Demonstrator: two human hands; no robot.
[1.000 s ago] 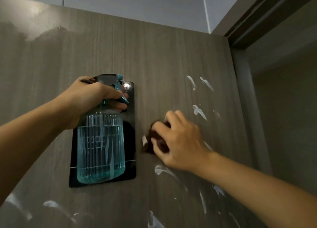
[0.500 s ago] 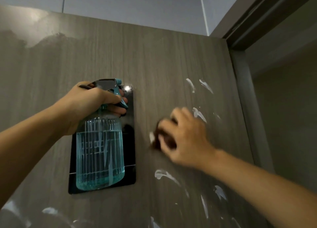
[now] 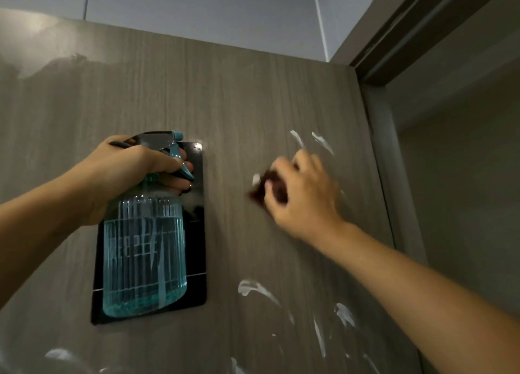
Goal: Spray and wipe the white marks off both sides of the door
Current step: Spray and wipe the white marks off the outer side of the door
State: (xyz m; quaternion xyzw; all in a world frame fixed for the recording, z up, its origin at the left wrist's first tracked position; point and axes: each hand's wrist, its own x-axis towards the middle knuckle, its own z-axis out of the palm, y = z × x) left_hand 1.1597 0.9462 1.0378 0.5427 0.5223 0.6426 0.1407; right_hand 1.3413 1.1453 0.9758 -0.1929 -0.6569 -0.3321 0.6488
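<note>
A grey wood-grain door (image 3: pixel 239 98) fills the view. My left hand (image 3: pixel 132 171) grips the neck and trigger of a clear blue spray bottle (image 3: pixel 143 255), held upright in front of a black plate on the door. My right hand (image 3: pixel 304 193) presses a dark brown cloth (image 3: pixel 261 191) flat against the door, blurred with motion. White marks (image 3: pixel 323 143) streak the door just above that hand. More white smears (image 3: pixel 253 288) run below it toward the bottom right, and a few lie at the lower left.
A glossy black plate (image 3: pixel 197 247) is fixed to the door behind the bottle. The door's right edge meets a grey frame (image 3: pixel 394 176), with a dim opening beyond it. A wet sheen covers the door's upper left. White ceiling shows above.
My right hand has swept the cloth up and to the right across the door, reaching the upper white marks. The bottle in my left hand has barely moved.
</note>
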